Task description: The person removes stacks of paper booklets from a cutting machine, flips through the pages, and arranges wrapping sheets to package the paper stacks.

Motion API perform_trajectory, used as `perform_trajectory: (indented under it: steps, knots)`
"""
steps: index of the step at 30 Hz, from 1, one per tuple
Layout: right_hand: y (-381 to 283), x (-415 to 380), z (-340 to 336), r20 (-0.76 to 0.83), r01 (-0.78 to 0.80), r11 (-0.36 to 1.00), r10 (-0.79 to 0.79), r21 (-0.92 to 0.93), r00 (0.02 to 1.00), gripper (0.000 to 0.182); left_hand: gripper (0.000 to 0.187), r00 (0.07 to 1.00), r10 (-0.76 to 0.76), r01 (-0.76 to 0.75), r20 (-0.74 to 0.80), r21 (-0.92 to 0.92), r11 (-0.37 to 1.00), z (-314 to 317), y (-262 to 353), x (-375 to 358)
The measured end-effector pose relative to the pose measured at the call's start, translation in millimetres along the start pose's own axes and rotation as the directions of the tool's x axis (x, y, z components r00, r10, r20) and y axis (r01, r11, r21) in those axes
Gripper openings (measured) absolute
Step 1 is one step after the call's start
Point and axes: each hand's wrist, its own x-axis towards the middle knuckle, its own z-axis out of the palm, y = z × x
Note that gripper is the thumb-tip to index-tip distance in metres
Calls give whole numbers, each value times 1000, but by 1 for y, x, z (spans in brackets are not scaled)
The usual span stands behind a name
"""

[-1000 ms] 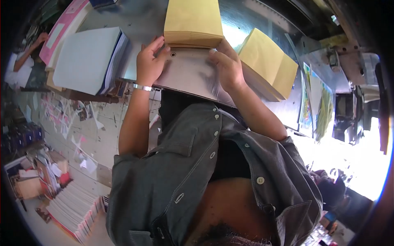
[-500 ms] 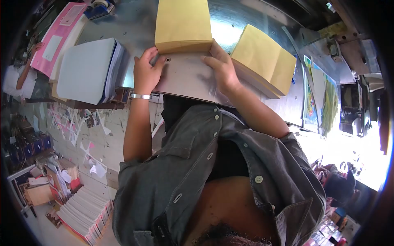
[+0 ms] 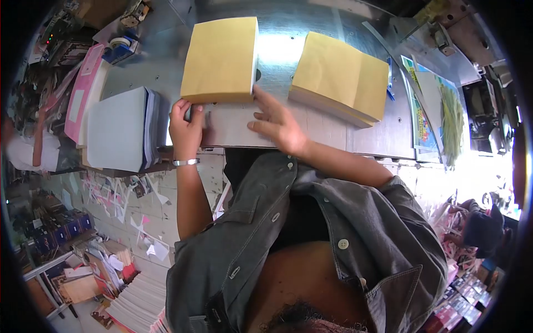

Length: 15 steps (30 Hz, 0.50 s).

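Note:
A thick stack of yellow paper [image 3: 221, 60] lies on the metal table [image 3: 236, 126], with white sheets showing along its right side. My left hand [image 3: 186, 126] is at its near left corner, the fingers bent and the thumb apart, holding nothing. At the near right corner, my right hand [image 3: 277, 123] touches the stack with a fingertip, its fingers spread. To the right lies a second yellow stack [image 3: 340, 77], creased across its top, which neither hand touches.
White stacked sheets [image 3: 119, 129] and a pink printed sheet [image 3: 82, 100] lie at the left. A tape dispenser [image 3: 120, 49] stands behind them. Colourful prints [image 3: 422, 111] are at the right. Another person's arm [image 3: 39, 136] shows at the far left.
The view has shifted. The yellow stack now sits further left relative to the second stack, and both hands have moved left with it. My right hand's fingers are more spread.

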Motion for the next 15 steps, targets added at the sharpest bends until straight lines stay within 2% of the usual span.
perform_trajectory:
  steps: [2,3,6,9,10,11,12,14,15]
  knots:
    - [-11,-10,3,150,-39,996,52,-85,987,89,48,999,-40,39,-18,-65,997,-8,-12,3]
    - [-10,-10,10,213,15,1000,-10,-21,977,87,56,998,-7,-3,-57,-175,985,-11,-9,3]
    - [-32,-20,1,216,47,960,14,-276,976,86,61,959,-107,3,-263,-369,929,-17,1,-8]
    - [-39,-18,-17,154,-6,973,43,-229,987,85,65,939,-285,148,-192,-522,840,-28,37,-25]
    - [-38,-21,-17,74,-6,983,20,-186,997,81,65,925,-345,198,-156,-576,793,-30,51,-32]
    - [-37,-26,-16,-9,-1,990,-1,-143,1000,78,64,938,-341,231,-59,-625,746,-35,56,-37]
    - [-35,-30,-15,-94,9,995,-19,-101,995,75,63,952,-299,203,-63,-603,772,-38,51,-39]
    - [-27,-37,-13,-129,-58,998,59,10,990,77,62,975,-214,144,-63,-555,819,-45,36,-41]
    - [-23,-38,-13,-144,-90,994,99,67,985,78,61,974,-223,161,-34,-586,794,-51,39,-43]
